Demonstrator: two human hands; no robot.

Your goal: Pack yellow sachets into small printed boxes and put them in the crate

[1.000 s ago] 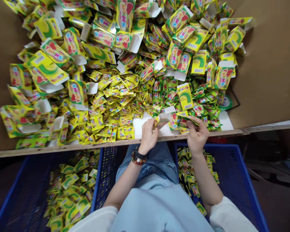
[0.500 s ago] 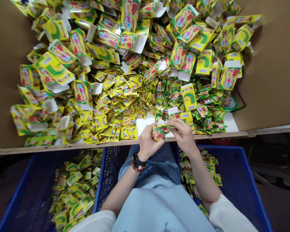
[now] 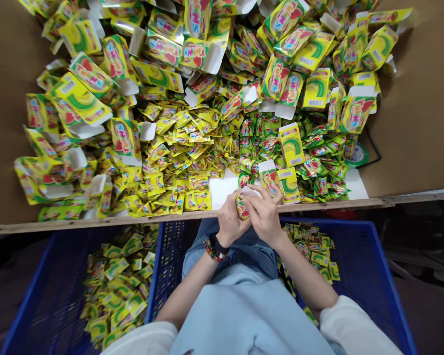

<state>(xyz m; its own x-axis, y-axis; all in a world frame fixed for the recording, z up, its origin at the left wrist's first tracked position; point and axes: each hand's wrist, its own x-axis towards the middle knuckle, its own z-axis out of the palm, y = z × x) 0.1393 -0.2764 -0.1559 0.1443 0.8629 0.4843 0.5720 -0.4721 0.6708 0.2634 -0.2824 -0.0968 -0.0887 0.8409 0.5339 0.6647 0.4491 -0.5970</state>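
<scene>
My left hand (image 3: 229, 220) is closed around a small yellow-and-green candy box (image 3: 241, 209) with a watermelon print, just over the table's front edge. My right hand (image 3: 265, 217) is brought in against it, its fingers bent and pressed at the box's upper end by a white flap. Those fingers hide most of the opening; whether a sachet is between them does not show. Right beyond my hands lie an open-flapped box (image 3: 268, 176) and a yellow box (image 3: 288, 185) with its barcode side up. Green sachets (image 3: 314, 166) are heaped to the right, yellow sachets (image 3: 170, 162) to the left.
Many candy boxes (image 3: 163, 49) with open flaps are piled at the back and left. Brown cardboard walls (image 3: 422, 108) stand on both sides. A wooden edge (image 3: 107, 224) runs along the front. Below are blue crates (image 3: 377, 276) holding boxes. A tape roll (image 3: 356, 156) lies at right.
My right hand has moved left and closed in on the box. The green sachet seen in its fingers before is no longer visible. My left hand keeps the box.
</scene>
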